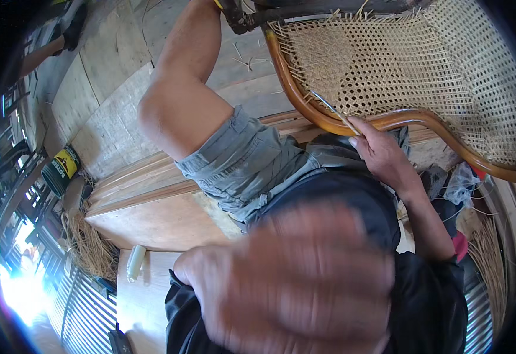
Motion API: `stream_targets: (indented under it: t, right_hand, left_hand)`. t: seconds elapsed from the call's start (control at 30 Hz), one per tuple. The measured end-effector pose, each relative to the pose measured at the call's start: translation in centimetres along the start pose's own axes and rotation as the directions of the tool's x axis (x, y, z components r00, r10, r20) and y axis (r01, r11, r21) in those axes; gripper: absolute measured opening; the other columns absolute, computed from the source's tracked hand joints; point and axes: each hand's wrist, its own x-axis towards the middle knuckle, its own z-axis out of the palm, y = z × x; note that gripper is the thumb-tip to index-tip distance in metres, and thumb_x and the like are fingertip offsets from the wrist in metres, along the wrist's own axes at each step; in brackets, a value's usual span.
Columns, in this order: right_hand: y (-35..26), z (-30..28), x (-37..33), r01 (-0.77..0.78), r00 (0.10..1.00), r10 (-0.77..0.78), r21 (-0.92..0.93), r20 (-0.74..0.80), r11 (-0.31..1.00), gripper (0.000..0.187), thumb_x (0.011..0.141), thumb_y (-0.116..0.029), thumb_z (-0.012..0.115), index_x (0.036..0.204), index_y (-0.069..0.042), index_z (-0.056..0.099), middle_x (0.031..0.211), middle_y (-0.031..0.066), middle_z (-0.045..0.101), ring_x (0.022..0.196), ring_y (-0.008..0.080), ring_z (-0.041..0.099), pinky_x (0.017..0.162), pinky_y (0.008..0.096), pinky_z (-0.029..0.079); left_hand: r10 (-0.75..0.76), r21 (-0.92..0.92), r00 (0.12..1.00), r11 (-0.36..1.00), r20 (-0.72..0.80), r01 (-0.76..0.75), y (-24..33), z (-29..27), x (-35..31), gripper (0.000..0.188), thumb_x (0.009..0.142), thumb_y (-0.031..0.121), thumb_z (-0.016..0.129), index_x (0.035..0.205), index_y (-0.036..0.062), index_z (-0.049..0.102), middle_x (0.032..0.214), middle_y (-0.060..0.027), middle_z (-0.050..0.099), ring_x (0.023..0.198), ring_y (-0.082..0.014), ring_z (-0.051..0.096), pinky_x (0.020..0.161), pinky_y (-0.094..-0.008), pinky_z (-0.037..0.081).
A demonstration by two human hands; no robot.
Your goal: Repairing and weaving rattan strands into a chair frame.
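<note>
My right hand (382,150) is closed around a thin pointed tool like an awl (336,112). Its slim metal tip reaches over the curved wooden rim (290,79) to the edge of a woven cane panel (387,65). The panel has an open hole pattern, with a denser patch at its left and loose strand ends along its edges. Close to the camera, my left hand (299,283) is raised in front of my body, away from the cane. Motion smears its fingers, so whether it holds anything does not show.
Left of my bent leg stands a dark green and yellow can (61,171). Below it lies a bundle of loose cane fibres (89,245). A pale cylindrical object (135,262) rests on a light board. At right are a crumpled clear plastic bag (462,184) and long strands (489,253).
</note>
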Motion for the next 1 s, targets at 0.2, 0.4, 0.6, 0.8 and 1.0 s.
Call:
stream_targets:
  t: [0.2,0.4,0.6,0.8,1.0]
  right_hand:
    - [-1.3,-0.8,0.7,-0.120,0.983,0.147,-0.215,0.114,0.969,0.023,0.090,-0.017,0.048,0.107,-0.001,0.053,0.081,0.0257,0.059,0.080,0.0413,0.058,0.069,0.0457,0.045]
    - [-2.0,-1.9,1.5,-0.192,0.954,0.238,-0.233,0.185,0.953,0.029,0.091,-0.015,0.046,0.113,0.002,0.053,0.101,0.0239,0.059,0.096,0.0374,0.057,0.083,0.0385,0.045]
    - [-2.1,-2.2,2.2,-0.173,0.951,0.237,-0.292,0.200,0.941,0.030,0.091,-0.017,0.046,0.111,0.003,0.054,0.101,0.0241,0.059,0.096,0.0377,0.057,0.083,0.0390,0.044]
    - [-1.3,-1.0,1.9,-0.210,0.959,0.234,-0.154,0.159,0.965,0.027,0.092,-0.017,0.046,0.107,0.003,0.055,0.089,0.0226,0.060,0.084,0.0360,0.058,0.077,0.0371,0.045]
    - [0.8,0.0,1.1,-0.119,0.989,0.126,-0.095,0.072,0.988,0.024,0.092,-0.019,0.046,0.100,0.002,0.056,0.079,0.0197,0.057,0.077,0.0329,0.057,0.071,0.0372,0.044]
  left_hand:
    - [-0.391,0.853,0.919,0.493,0.040,0.173,-17.0,-4.9,0.5,0.014,0.078,0.011,0.059,0.089,0.0027,0.063,0.108,-0.0113,0.058,0.104,-0.0306,0.052,0.089,-0.0391,0.042]
    - [-0.428,0.818,0.900,0.543,0.077,0.189,-21.8,-5.0,-1.3,0.012,0.076,0.010,0.059,0.085,0.0034,0.064,0.112,-0.0147,0.055,0.106,-0.0320,0.051,0.092,-0.0403,0.041]
    - [-0.461,0.820,0.888,0.505,-0.008,0.269,-22.3,-3.9,-1.8,0.012,0.074,0.011,0.059,0.082,0.0035,0.063,0.116,-0.0159,0.055,0.107,-0.0345,0.050,0.094,-0.0407,0.039]
    - [-0.427,0.797,0.899,0.509,-0.094,0.325,-23.0,-3.6,-2.0,0.013,0.076,0.014,0.059,0.082,0.0034,0.064,0.116,-0.0157,0.055,0.108,-0.0351,0.049,0.094,-0.0409,0.039]
    - [-0.545,0.759,0.836,0.570,0.063,0.314,-22.8,-5.8,-0.1,0.017,0.080,0.019,0.060,0.090,0.0074,0.067,0.119,-0.0151,0.054,0.111,-0.0332,0.049,0.095,-0.0384,0.039]
